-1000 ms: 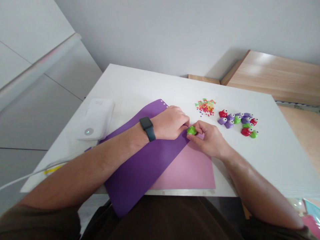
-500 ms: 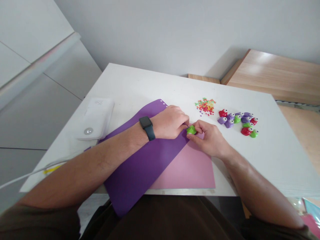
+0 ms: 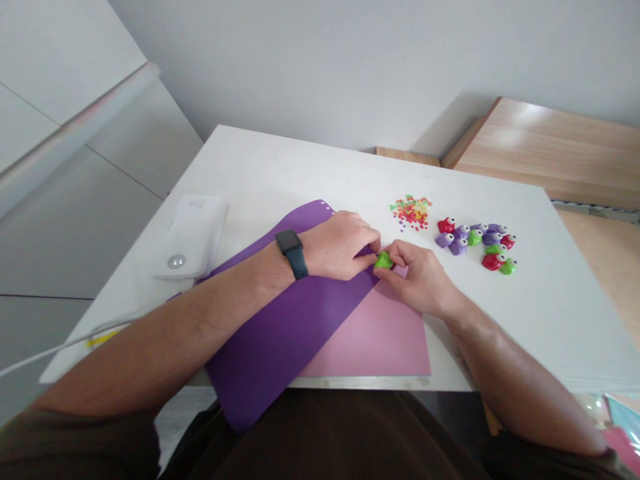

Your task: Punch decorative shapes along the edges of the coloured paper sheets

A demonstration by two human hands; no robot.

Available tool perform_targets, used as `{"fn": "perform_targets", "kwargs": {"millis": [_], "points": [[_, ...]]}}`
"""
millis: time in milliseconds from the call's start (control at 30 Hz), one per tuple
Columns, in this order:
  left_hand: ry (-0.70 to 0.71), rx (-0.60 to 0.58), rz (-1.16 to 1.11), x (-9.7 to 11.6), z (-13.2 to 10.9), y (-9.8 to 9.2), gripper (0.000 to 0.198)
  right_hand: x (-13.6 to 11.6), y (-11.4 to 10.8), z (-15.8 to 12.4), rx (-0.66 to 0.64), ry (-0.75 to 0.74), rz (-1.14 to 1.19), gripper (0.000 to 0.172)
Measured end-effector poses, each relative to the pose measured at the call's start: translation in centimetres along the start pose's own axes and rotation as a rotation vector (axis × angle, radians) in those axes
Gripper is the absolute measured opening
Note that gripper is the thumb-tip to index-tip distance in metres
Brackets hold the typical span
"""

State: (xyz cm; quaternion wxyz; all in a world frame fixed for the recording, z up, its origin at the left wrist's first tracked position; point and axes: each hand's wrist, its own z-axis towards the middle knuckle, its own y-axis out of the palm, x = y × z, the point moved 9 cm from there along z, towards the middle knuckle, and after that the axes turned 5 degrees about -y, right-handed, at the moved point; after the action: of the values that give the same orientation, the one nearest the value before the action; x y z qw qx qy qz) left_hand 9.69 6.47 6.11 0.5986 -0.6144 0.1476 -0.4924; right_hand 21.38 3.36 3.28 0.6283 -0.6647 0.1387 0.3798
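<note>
My right hand (image 3: 423, 277) grips a small green paper punch (image 3: 383, 261) between thumb and bent fingers. The punch sits at the right edge of a large purple sheet (image 3: 300, 327). Right beside the punch, my left hand (image 3: 340, 247) has its thumb and index finger pinched at that edge; the exact contact of the fingertips is partly hidden. Small star-shaped holes line the sheet's far corner. Beneath the purple sheet lies a pink sheet (image 3: 370, 337), flat on the white table (image 3: 280, 163).
Beyond my right hand lies a pile of small coloured paper cutouts (image 3: 413, 213). Several red, purple and green punches (image 3: 475, 239) are grouped to its right. A white box-like device (image 3: 190, 237) and a white cable (image 3: 65, 347) are on the left.
The thumb and index finger of my left hand have parted slightly, showing purple between them. The green punch has tilted a little in my right hand and stays at the sheet's edge.
</note>
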Motion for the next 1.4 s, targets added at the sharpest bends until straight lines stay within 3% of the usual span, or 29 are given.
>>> {"fn": "perform_targets", "kwargs": {"millis": [367,867,1400], "points": [[-0.001,-0.076,0.067,0.5,0.2,0.7,0.058,-0.1,0.0,-0.1,0.016,0.002,-0.016,0.037],[0.043,-0.090,0.069,0.4,0.2,1.7,0.046,-0.8,0.2,0.1,0.034,-0.053,-0.085,0.036],[0.028,-0.096,0.072,-0.2,0.4,1.9,0.049,-1.1,0.2,0.2,0.051,-0.062,-0.076,0.034]]}}
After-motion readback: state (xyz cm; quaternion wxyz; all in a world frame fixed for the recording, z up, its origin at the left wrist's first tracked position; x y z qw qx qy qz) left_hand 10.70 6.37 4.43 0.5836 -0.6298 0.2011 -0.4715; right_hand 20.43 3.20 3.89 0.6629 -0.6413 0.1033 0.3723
